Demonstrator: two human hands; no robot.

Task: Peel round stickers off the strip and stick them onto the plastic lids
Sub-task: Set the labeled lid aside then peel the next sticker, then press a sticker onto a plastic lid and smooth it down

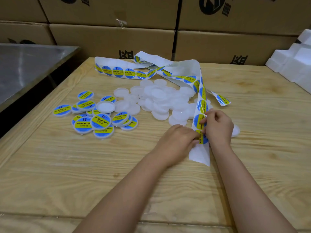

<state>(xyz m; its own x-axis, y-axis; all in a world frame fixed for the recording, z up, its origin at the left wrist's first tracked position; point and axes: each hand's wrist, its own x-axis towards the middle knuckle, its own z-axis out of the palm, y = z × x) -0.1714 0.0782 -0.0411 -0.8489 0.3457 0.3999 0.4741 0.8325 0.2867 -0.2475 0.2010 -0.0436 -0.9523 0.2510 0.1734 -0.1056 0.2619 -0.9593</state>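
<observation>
Wooden table (84, 165) under my forearms. My left hand (176, 140) pinches the sticker strip (200, 153) at the edge of the lowest round sticker (202, 139), fingers curled tight. My right hand (218, 128) pinches the same strip just above, thumb on the next sticker up. The strip's bare white end lies on the table below my hands. Past the hands is a pile of plain white lids (159, 98), overlapping. Left of it, labelled lids (101, 121) in a loose heap. The strip loops on behind both piles. At the back are cardboard boxes (109, 39), a metal surface (25, 64) far left and foam blocks (296, 64) far right.
</observation>
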